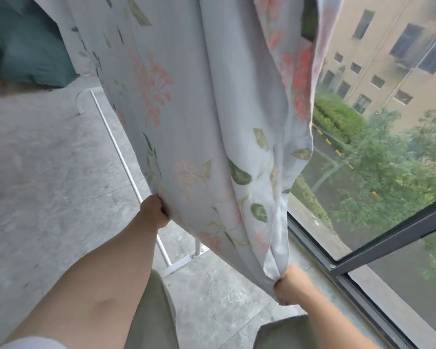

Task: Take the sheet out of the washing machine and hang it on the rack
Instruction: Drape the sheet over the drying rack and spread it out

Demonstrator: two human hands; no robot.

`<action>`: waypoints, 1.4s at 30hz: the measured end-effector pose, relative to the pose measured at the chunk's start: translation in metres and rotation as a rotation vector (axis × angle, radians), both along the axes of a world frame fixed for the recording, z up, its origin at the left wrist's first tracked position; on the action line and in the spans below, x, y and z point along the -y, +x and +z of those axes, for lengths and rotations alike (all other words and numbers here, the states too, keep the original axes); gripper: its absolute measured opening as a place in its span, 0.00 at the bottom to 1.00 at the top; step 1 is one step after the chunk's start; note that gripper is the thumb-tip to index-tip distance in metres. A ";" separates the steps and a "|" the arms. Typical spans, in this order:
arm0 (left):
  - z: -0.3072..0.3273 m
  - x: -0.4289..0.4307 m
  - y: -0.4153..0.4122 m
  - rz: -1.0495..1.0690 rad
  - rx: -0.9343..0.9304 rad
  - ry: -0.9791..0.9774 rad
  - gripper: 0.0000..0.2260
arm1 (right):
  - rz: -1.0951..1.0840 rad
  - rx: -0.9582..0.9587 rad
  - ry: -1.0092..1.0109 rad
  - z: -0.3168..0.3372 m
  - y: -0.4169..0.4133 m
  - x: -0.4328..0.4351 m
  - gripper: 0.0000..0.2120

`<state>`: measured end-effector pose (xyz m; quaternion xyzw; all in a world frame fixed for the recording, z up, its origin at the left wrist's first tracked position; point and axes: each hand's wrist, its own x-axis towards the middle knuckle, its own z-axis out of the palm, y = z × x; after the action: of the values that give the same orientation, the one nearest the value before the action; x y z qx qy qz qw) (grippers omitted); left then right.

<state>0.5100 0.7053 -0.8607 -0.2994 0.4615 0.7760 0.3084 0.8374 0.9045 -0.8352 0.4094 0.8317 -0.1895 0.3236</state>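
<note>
A pale grey sheet (186,102) printed with pink flowers and green leaves hangs down from above the frame, draped over a rack whose top is out of view. My left hand (152,210) grips the sheet's lower left edge. My right hand (288,283) grips the lower right corner, bunched in its fingers. The bottom hem runs taut between the two hands. Below the sheet, the rack's white base bars (118,147) lie on the floor. The washing machine is not in view.
A grey stone-look floor (48,172) spreads to the left. A dark-framed floor-level window (378,243) runs along the right, showing trees and a beige building outside. A dark green fabric (28,51) hangs at the upper left.
</note>
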 end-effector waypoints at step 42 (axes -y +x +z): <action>-0.020 -0.013 -0.162 -0.433 -0.199 0.248 0.13 | -1.555 -0.755 0.818 -0.115 0.008 0.161 0.13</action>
<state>0.3475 0.7188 -0.8806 -0.0762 0.4443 0.7682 0.4546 0.8454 0.7432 -0.9504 0.8407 0.3780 -0.1657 -0.3505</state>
